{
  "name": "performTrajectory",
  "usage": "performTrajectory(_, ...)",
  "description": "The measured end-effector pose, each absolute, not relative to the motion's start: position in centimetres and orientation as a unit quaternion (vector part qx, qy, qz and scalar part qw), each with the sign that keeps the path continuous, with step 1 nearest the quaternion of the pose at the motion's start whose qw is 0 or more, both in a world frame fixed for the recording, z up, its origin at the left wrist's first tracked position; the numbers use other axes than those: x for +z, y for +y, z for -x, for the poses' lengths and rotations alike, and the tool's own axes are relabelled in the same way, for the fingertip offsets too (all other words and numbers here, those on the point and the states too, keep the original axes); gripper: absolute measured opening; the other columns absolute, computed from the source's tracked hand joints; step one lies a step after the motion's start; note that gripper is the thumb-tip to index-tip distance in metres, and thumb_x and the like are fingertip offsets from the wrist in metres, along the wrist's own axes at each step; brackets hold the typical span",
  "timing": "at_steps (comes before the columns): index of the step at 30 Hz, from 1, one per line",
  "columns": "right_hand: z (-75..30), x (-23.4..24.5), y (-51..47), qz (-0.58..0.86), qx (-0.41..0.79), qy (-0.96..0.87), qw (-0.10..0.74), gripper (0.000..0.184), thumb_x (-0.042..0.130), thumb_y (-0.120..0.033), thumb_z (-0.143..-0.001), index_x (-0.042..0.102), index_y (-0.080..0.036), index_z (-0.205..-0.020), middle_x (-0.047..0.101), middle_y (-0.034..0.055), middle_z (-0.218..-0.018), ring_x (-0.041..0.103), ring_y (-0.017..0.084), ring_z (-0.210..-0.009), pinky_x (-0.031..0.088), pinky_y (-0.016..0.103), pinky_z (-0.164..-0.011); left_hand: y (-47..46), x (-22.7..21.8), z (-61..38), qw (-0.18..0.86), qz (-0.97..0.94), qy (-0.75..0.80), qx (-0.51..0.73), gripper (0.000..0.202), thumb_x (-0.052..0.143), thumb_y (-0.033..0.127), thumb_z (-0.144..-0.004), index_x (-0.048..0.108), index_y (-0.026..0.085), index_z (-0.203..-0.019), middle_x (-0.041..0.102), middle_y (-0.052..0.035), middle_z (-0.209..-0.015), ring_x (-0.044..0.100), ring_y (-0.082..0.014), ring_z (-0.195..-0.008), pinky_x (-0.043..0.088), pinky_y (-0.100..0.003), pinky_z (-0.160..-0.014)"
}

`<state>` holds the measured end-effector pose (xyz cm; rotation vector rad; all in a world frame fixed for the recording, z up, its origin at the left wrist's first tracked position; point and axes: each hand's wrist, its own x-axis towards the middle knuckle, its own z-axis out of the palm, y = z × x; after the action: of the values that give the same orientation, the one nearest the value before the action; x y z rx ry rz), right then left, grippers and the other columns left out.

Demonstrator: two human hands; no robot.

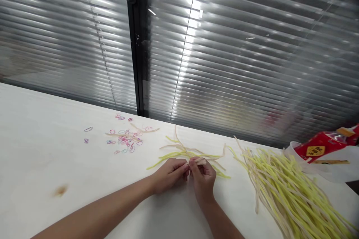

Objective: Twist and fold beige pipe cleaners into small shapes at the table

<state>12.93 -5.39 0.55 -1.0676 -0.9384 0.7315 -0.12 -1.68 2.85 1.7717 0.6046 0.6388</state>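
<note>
My left hand [170,173] and my right hand [203,175] meet at the middle of the white table [42,164], fingers pinched together around a small bunch of yellow and cream strands [193,154]. The strands fan out behind the hands toward the window. Both hands are closed on the bunch where the fingertips touch. A scatter of small coloured rubber bands [126,140] lies to the left of the hands, out of reach of the fingers.
A large pile of yellow and cream strands [288,186] lies at the right. A red packet [322,146] rests on white plastic at the far right. Window blinds [238,52] run behind the table's far edge.
</note>
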Motion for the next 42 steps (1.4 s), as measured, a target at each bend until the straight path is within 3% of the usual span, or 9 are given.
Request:
performTrajectory(4,-13.1,0.4,-5.4,0.489,0.332,-0.438,0.677,0.024,0.067,-0.037,-0.073,0.065,-0.014,-0.078,0.058,0.0002,-0.06,0.048,0.01,-0.047,0.039,0.021,-0.043,-1.3,1.9,0.2,0.651,-0.651,0.28,0.27,0.042,0.039,0.044,-0.089,0.051,0.014,-0.062,0.048,0.0012,-0.056,0.035,-0.0086,-0.05,0.026,-0.022,-0.048)
performTrajectory(6,-13.1,0.3,-5.4,0.489,0.329,-0.444,0.675,0.022,0.066,-0.036,-0.075,0.063,-0.014,-0.073,0.059,0.0014,-0.064,0.048,0.009,-0.049,0.039,0.022,-0.044,-1.1,1.4,0.2,0.673,-0.626,0.287,0.268,0.042,0.042,0.043,-0.088,0.05,0.014,-0.059,0.047,0.0014,-0.051,0.033,-0.0084,-0.047,0.024,-0.022,-0.047)
performTrajectory(10,-12.9,0.2,-5.3,0.495,0.289,-0.474,0.669,0.022,0.063,-0.032,-0.077,0.057,-0.015,-0.064,0.06,0.0028,-0.07,0.051,0.01,-0.054,0.042,0.023,-0.049,-1.0,1.1,0.2,0.679,-0.615,0.3,0.266,0.042,0.044,0.04,-0.086,0.05,0.014,-0.054,0.048,0.0006,-0.047,0.035,-0.0084,-0.045,0.025,-0.022,-0.046)
performTrajectory(18,-13.3,0.3,-5.9,0.491,0.15,-0.593,0.62,0.006,0.059,-0.02,-0.08,0.065,-0.018,-0.079,0.061,0.0015,-0.069,0.056,0.013,-0.064,0.046,0.024,-0.059,-0.8,1.9,0.2,0.696,-0.61,0.294,0.237,0.04,0.05,0.043,-0.082,0.05,0.014,-0.054,0.047,0.0013,-0.043,0.035,-0.0081,-0.04,0.021,-0.023,-0.042)
performTrajectory(20,-13.2,0.3,-5.9,0.492,0.17,-0.576,0.63,0.007,0.06,-0.023,-0.08,0.065,-0.018,-0.08,0.061,0.0015,-0.069,0.056,0.012,-0.06,0.046,0.023,-0.056,-0.9,1.8,0.2,0.695,-0.61,0.289,0.246,0.041,0.05,0.045,-0.083,0.051,0.014,-0.056,0.047,0.0011,-0.045,0.035,-0.008,-0.042,0.022,-0.023,-0.043)
performTrajectory(26,-12.8,-0.1,-5.2,0.478,0.375,-0.451,0.654,0.025,0.061,-0.039,-0.079,0.062,-0.015,-0.085,0.054,-0.0028,-0.053,0.045,0.008,-0.04,0.035,0.019,-0.037,-1.2,1.8,0.0,0.7,-0.606,0.266,0.269,0.044,0.047,0.052,-0.084,0.055,0.012,-0.067,0.048,0.0009,-0.054,0.034,-0.0072,-0.046,0.022,-0.022,-0.044)
performTrajectory(33,-12.7,0.4,-5.3,0.492,0.334,-0.414,0.689,0.025,0.065,-0.039,-0.075,0.061,-0.015,-0.077,0.056,-0.0013,-0.058,0.045,0.007,-0.043,0.036,0.019,-0.039,-1.1,2.4,0.0,0.647,-0.627,0.294,0.318,0.04,0.044,0.046,-0.088,0.053,0.014,-0.065,0.053,-0.0005,-0.059,0.042,-0.0101,-0.056,0.033,-0.021,-0.053)
performTrajectory(42,-13.0,-0.3,-5.2,0.474,0.365,-0.433,0.674,0.024,0.067,-0.035,-0.074,0.064,-0.014,-0.085,0.054,-0.0022,-0.056,0.044,0.007,-0.043,0.036,0.019,-0.038,-0.9,2.1,-0.1,0.646,-0.625,0.302,0.318,0.042,0.043,0.046,-0.088,0.05,0.015,-0.061,0.053,0.0003,-0.056,0.043,-0.0091,-0.051,0.033,-0.021,-0.05)
